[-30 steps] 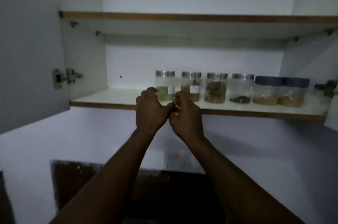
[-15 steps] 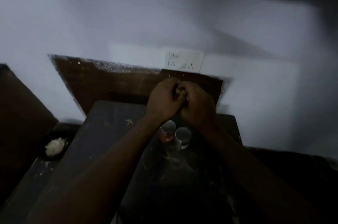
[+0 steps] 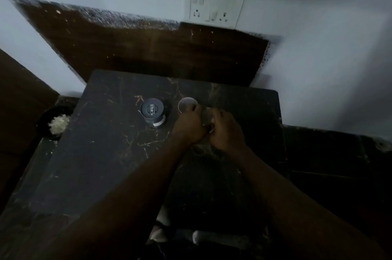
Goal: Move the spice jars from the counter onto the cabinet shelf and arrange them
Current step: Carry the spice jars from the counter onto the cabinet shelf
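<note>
I look down on a dark marble counter [image 3: 110,153]. Two silver-lidded spice jars stand side by side near its back. My left hand [image 3: 187,125] curls round the left silver-lidded jar [image 3: 186,102]. Beside it, my right hand [image 3: 227,131] curls round the right silver-lidded jar [image 3: 206,116], whose lid shows between my hands. A dark-lidded jar [image 3: 152,112] stands alone to the left, untouched. The cabinet shelf is out of view.
A brown backsplash panel [image 3: 148,52] and a white wall socket plate [image 3: 216,7] are behind the counter. A dark bowl with white crumbs [image 3: 57,124] sits lower left. A lower dark ledge [image 3: 331,153] runs to the right.
My view dropped from the cabinet shelf to the counter. Both hands came down from the shelf edge, separated, and closed on the two silver-lidded jars.
</note>
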A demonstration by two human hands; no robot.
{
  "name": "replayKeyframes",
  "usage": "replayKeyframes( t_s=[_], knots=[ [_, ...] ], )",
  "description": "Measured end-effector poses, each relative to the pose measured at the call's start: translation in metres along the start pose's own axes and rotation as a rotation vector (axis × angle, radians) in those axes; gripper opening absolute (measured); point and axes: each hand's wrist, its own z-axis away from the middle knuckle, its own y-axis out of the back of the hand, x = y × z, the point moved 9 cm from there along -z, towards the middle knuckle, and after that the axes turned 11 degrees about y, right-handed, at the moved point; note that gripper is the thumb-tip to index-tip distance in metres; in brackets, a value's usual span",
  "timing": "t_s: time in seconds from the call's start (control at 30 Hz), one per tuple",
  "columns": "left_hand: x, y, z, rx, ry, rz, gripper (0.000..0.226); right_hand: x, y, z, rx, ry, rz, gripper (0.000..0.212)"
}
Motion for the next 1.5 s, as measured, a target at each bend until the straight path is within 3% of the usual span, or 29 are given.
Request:
replayKeyframes(
  t_s=[0.2, 0.43, 0.53, 0.63, 0.83, 1.03, 1.27, 1.5],
  knots=[
    [-0.009, -0.034, -0.031, -0.013, 0.029, -0.143, 0.095, 0.041, -0.024, -0.008, -0.007, -0.087, 0.036, 0.086],
    [-0.007, -0.057, -0.043, 0.001, -0.001, -0.268, 0.092, 0.068, -0.063, -0.018, -0.154, -0.112, -0.150, 0.109],
    [-0.005, -0.049, -0.037, 0.067, -0.004, -0.225, 0.090, 0.068, -0.060, -0.017, -0.124, -0.088, -0.168, 0.106],
    [0.006, -0.029, -0.024, 0.158, -0.036, -0.150, 0.089, 0.061, -0.040, -0.011, 0.014, -0.063, -0.201, 0.095],
    [0.038, 0.049, 0.013, 0.374, -0.078, 0.020, 0.091, 0.021, 0.017, -0.004, 0.207, -0.011, -0.392, 0.108],
    [0.064, 0.151, 0.063, 0.573, -0.271, 0.235, 0.087, -0.064, 0.093, -0.025, 0.340, 0.127, -0.440, 0.108],
    [0.067, 0.283, 0.103, 0.463, -0.519, 0.523, 0.082, -0.182, 0.182, -0.050, 0.609, 0.296, -0.539, 0.096],
    [0.069, 0.423, 0.131, 0.597, -0.631, 0.644, 0.071, -0.301, 0.256, -0.096, 0.747, 0.483, -0.432, 0.085]
  ],
)
